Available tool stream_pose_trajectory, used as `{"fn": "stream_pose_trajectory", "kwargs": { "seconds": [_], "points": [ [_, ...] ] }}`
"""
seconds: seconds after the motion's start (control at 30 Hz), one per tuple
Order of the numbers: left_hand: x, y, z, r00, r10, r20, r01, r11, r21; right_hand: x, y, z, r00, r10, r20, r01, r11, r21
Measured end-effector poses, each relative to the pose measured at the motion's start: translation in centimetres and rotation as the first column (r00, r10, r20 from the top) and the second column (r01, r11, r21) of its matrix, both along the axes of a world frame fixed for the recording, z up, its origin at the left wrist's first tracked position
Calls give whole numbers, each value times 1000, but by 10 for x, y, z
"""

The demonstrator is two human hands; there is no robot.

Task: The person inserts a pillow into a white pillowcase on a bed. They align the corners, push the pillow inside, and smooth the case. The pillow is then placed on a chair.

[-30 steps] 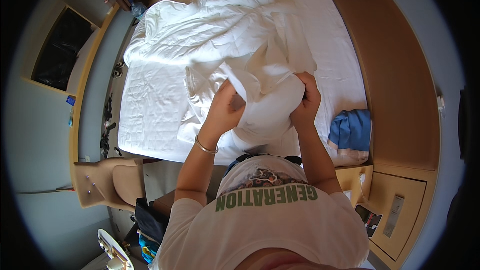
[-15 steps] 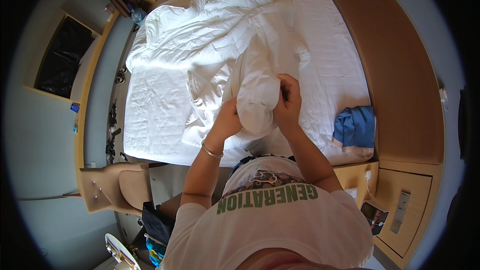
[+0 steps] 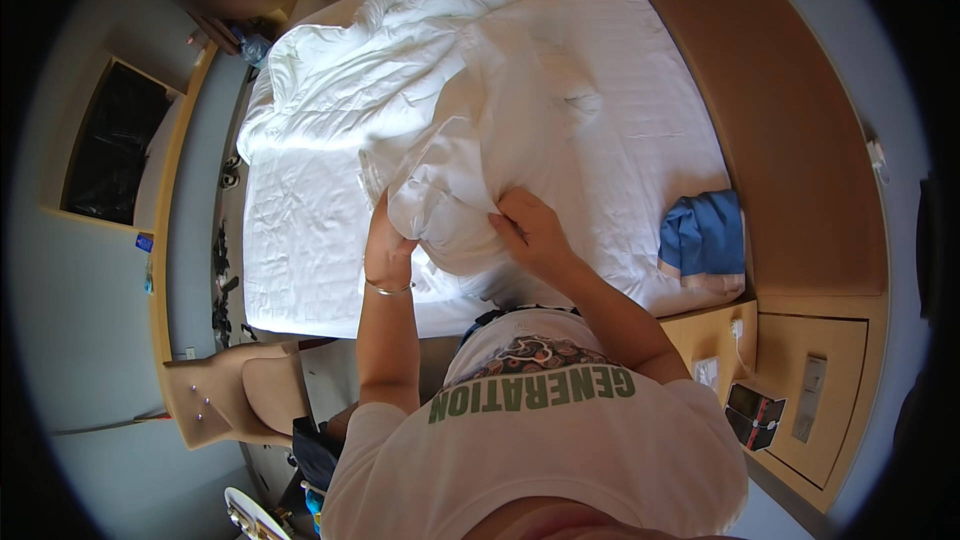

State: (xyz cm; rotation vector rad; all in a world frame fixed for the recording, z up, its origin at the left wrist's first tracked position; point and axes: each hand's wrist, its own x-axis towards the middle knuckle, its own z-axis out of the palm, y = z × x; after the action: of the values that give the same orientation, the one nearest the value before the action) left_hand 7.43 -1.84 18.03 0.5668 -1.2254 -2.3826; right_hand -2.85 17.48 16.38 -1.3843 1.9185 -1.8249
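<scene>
Pinched between the thumb and fingers of my right hand (image 3: 533, 232), one side of the white cloth (image 3: 455, 180) is gathered up; my left hand (image 3: 392, 243) grasps its other side, fingers partly hidden in the folds. Between my hands the cloth bulges loosely, above the near part of the bed (image 3: 300, 260). Beyond it, a rumpled white quilt (image 3: 340, 90) lies across the far side. Blue fabric (image 3: 703, 232) sits at the near right corner.
</scene>
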Motion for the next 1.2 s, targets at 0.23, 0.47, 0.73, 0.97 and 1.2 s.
{"fn": "stream_pose_trajectory", "kwargs": {
  "seconds": [0.23, 0.47, 0.73, 0.97, 1.2],
  "points": [
    [21, -25, -38, 992, 46, -119, -27, 988, 154, 12, 21, -42, 994, 73, 79, -90, 966, 241],
    [22, -22, -40, 991, -25, -133, 30, 999, 39, 6, 19, 9, 962, -189, -199, 189, 982, -22],
    [8, 16, -10, 983, -167, -71, 150, 968, -203, -1, -19, 28, 949, -179, -258, 209, 973, 94],
    [18, 46, -6, 907, 324, -268, -357, 257, -898, -16, -22, 31, 971, -238, 32, 240, 965, -109],
    [6, 85, -22, 891, 315, -326, -339, -15, -941, -17, -36, 71, 949, -191, 252, 278, 885, -374]
  ]
}}
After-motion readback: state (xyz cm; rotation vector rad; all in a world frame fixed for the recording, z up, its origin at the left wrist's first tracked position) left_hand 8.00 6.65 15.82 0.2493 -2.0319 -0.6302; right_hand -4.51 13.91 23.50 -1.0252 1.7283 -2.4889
